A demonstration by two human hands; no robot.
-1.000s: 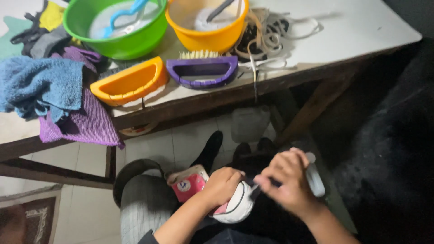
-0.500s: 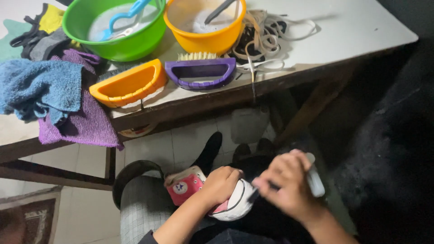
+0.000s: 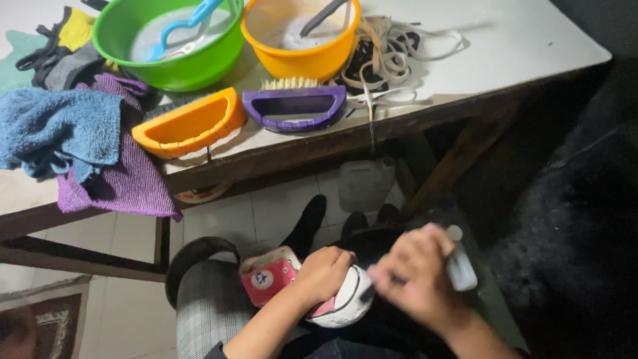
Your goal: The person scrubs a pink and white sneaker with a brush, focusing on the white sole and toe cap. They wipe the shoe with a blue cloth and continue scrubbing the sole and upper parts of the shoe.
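Left hand [image 3: 323, 272] closed over a pink sneaker [image 3: 292, 286]. Right hand [image 3: 415, 276], blurred, grips a pale-handled tool [image 3: 460, 266] against its toe. Beyond them, a cluttered white table [image 3: 505, 46].

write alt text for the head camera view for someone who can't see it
Seen from above, a seated person's left hand holds a pink and white sneaker on their lap while the right hand works a small brush against its toe. Above, a table holds green and orange basins, scrub brushes, cloths and laces.

Light falls from above onto the pale worktop [image 3: 518, 40], bright and sharp. Below it, shadow deepens; the right side is nearly black. The right hand [image 3: 415, 276] is motion-blurred.
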